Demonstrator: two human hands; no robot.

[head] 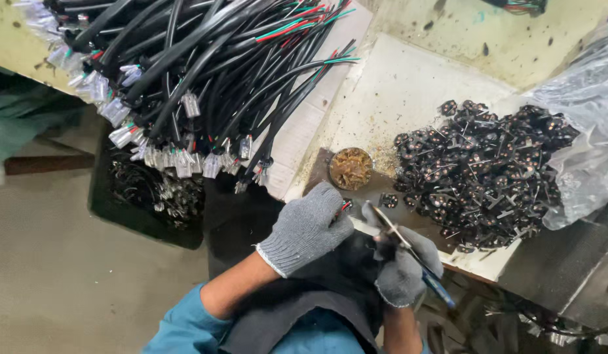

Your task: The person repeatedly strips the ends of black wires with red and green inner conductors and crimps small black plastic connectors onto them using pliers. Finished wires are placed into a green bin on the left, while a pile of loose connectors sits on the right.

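My left hand [308, 226], in a grey knit glove, is closed around the end of a black cable whose red and green wire tips [345, 206] stick out past the fingers. My right hand [403, 265], also gloved, grips a slim tool with a blue handle [412, 252], its metal tip pointing up toward the wire tips. Both hands meet just below the front edge of the workbench. A small black component [388, 200] lies on the bench right beyond the tool tip.
A big bundle of black cables with clear plastic connectors [199, 78] hangs over the bench at upper left. A heap of small black parts [481, 170] spills from a clear plastic bag [582, 131] at right. A round tin of brown paste [350, 168] stands near the hands.
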